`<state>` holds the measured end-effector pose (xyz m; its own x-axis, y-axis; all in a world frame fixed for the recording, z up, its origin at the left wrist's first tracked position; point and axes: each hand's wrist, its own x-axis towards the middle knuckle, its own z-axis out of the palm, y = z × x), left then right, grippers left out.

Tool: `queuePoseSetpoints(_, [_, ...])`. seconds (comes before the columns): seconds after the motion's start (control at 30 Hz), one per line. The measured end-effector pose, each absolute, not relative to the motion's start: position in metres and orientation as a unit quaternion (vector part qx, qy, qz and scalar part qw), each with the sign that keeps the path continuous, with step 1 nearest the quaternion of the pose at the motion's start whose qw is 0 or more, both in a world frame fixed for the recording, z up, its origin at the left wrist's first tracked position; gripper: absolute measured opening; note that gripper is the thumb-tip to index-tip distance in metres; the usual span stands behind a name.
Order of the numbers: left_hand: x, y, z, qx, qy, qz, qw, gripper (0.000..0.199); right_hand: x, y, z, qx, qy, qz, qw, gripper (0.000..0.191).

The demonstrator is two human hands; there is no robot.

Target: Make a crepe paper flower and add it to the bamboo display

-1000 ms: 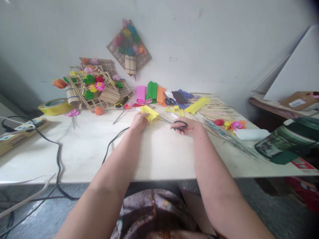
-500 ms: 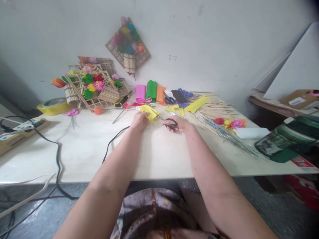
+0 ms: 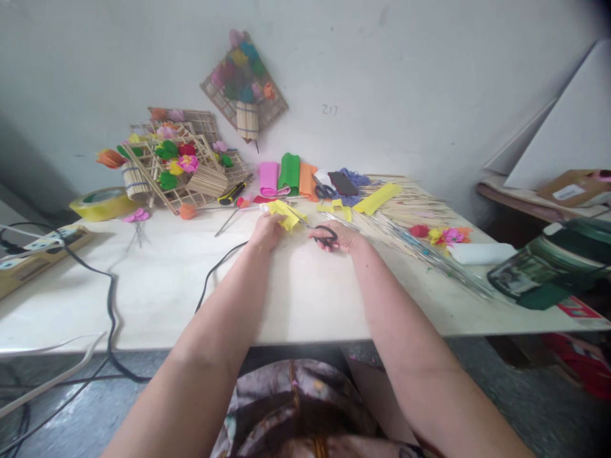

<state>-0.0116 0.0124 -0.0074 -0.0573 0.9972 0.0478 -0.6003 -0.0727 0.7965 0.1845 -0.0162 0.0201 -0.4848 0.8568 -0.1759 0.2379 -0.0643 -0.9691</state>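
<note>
Near the middle of the white table, my left hand (image 3: pixel 267 231) is closed on a piece of yellow paper (image 3: pixel 289 217). My right hand (image 3: pixel 338 237) holds black-handled scissors (image 3: pixel 326 236), its fingers around the handles. The scissor blades point left and reach over the yellow paper. More yellow pieces (image 3: pixel 340 210) lie just behind my right hand, and a longer yellow strip (image 3: pixel 378 200) lies to their right. Pink (image 3: pixel 269 179), green (image 3: pixel 289 175) and orange (image 3: pixel 307 182) folded papers stand behind my hands.
Flower-decorated stick lattices (image 3: pixel 191 152) pile up at the back left, beside yellow tape (image 3: pixel 102 205). Thin sticks (image 3: pixel 415 210) and wires spread to the right, near a green container (image 3: pixel 548 264). A power strip (image 3: pixel 42 254) and black cable (image 3: pixel 111 305) lie left.
My right hand and the scissors have shifted very slightly left. The yellow paper stays in my left hand.
</note>
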Motion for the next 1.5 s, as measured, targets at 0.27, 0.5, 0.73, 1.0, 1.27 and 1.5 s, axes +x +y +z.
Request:
queuePoseSetpoints(0.27, [-0.0120, 0.0118, -0.0068, 0.330, 0.312, 0.652, 0.608, 0.025, 0.1845, -0.0160, 0.0190, -0.433, -0.625, 0.591, 0.267, 0.035])
queuePoseSetpoints(0.5, [-0.0129, 0.0128, -0.0082, 0.329, 0.303, 0.652, 0.612, 0.024, 0.1851, -0.0149, 0.0172, -0.436, -0.620, 0.594, 0.269, 0.036])
queuePoseSetpoints(0.73, [-0.0131, 0.0123, -0.0074, 0.329, 0.310, 0.652, 0.609, 0.024, 0.1855, -0.0151, 0.0180, -0.428, -0.622, 0.598, 0.268, 0.035])
queuePoseSetpoints(1.0, [-0.0126, 0.0112, -0.0064, 0.322, 0.303, 0.656, 0.612, 0.024, 0.1855, -0.0154, 0.0192, -0.423, -0.623, 0.602, 0.264, 0.034])
queuePoseSetpoints(1.27, [-0.0138, 0.0121, -0.0076, 0.324, 0.302, 0.655, 0.612, 0.025, 0.1820, -0.0195, 0.0236, -0.437, -0.610, 0.604, 0.267, 0.035])
queuePoseSetpoints(1.5, [-0.0140, 0.0122, -0.0077, 0.317, 0.297, 0.657, 0.616, 0.026, 0.1822, -0.0200, 0.0243, -0.439, -0.608, 0.604, 0.270, 0.033])
